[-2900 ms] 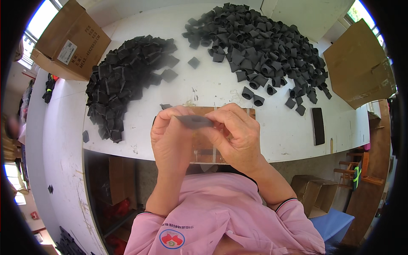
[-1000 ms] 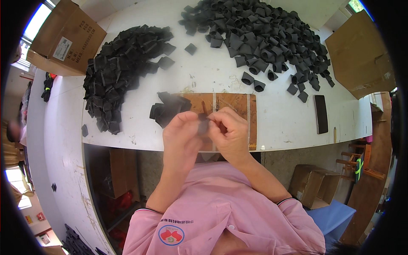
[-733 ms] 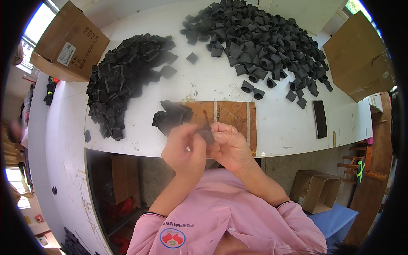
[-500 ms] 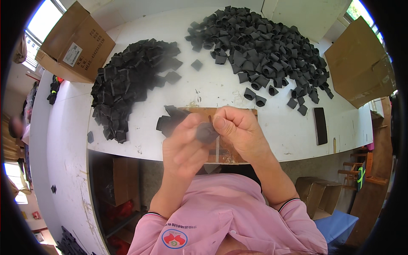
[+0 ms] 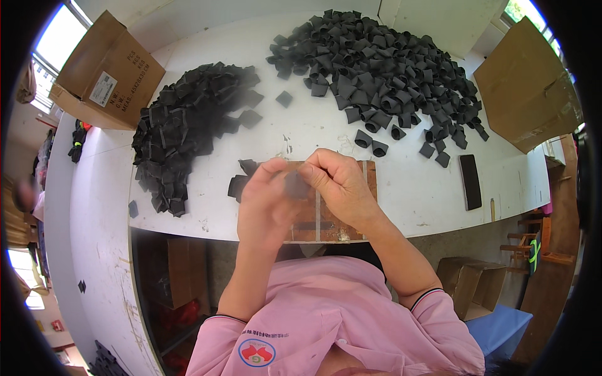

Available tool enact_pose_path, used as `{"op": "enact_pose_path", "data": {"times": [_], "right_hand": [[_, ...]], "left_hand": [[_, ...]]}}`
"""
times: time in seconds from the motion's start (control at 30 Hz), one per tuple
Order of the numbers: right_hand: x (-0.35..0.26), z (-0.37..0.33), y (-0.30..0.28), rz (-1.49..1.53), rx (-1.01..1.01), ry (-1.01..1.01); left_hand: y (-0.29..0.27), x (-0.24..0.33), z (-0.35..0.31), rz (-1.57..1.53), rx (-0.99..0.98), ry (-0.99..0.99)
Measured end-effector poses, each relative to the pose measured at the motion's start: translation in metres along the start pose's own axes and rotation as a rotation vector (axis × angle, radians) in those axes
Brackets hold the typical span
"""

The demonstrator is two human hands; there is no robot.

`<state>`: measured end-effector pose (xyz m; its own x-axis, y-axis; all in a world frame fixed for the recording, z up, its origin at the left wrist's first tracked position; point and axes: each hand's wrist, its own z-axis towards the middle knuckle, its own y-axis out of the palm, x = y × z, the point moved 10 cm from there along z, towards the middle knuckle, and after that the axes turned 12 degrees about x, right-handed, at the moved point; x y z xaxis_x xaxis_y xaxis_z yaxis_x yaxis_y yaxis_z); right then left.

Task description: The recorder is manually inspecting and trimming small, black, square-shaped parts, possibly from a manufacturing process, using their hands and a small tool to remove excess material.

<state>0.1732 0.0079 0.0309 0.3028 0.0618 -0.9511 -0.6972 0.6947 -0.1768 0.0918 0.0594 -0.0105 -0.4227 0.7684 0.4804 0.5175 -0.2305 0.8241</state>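
Observation:
Over a brown board (image 5: pixel 338 227) on the white table, my right hand (image 5: pixel 343 191) is closed, its thumb and forefinger pinching a small dark grey fabric piece (image 5: pixel 296 186). My left hand (image 5: pixel 264 207) is right at the other side of that piece, bent and smeared by motion; whether its fingers grip the piece cannot be made out. A few more black pieces (image 5: pixel 237 187) lie beside the board, partly behind my left hand.
A heap of flat black pieces (image 5: pixel 166 138) lies at left, a larger heap of tube-like black pieces (image 5: pixel 389 75) at the far right. Cardboard boxes (image 5: pixel 119 75) (image 5: pixel 527 88) stand at both sides. A dark phone (image 5: pixel 470 182) lies at right. One loose piece (image 5: pixel 284 98) lies between the heaps.
Both hands have shifted slightly left and up with the fabric piece. My left hand looks more upright and more blurred. The heaps have not visibly changed.

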Motion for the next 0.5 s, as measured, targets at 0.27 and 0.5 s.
{"op": "enact_pose_path", "data": {"times": [0.27,0.5], "right_hand": [[0.042,-0.009,0.025,0.470,-0.191,0.358],[0.013,-0.002,-0.003,-0.016,-0.008,0.102]], "left_hand": [[-0.020,-0.018,0.005,-0.271,0.058,-0.201],[0.034,0.053,-0.026,0.957,-0.007,0.889]]}}
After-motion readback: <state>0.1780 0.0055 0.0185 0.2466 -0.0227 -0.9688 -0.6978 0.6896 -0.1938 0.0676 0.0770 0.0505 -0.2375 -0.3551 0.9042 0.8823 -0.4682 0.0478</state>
